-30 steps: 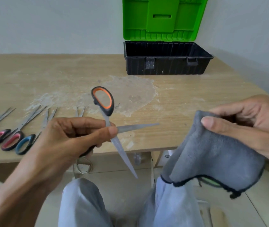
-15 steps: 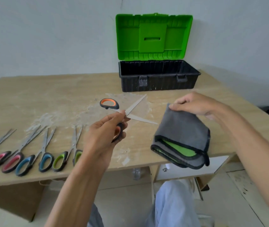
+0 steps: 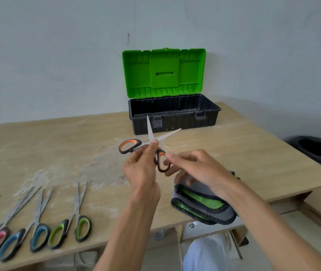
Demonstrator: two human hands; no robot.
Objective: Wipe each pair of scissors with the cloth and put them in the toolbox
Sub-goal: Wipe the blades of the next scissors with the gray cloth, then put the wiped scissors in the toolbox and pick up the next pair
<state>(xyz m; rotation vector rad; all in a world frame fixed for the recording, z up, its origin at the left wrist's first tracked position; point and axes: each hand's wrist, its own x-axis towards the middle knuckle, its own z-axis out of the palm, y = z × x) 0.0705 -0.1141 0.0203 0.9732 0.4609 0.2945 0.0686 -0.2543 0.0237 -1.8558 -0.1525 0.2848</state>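
Three pairs of scissors point(image 3: 76, 206) wait on the counter point(image 3: 38, 143), the toolbox point(image 3: 175, 124) looks empty, and the left hand point(image 3: 142, 169) pinches and the right hand point(image 3: 200, 169) grips the orange-handled scissors point(image 3: 150, 132) above the cloth point(image 3: 204, 206).

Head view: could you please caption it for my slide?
Left hand and right hand hold the open orange scissors; cloth lies folded, toolbox stands open.

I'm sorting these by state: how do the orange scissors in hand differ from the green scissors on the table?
The orange scissors are held in the air by the left hand, while the green scissors lie flat on the table. The orange pair's blades are spread wide; the green pair's are closed. Both have black handles with coloured lining.
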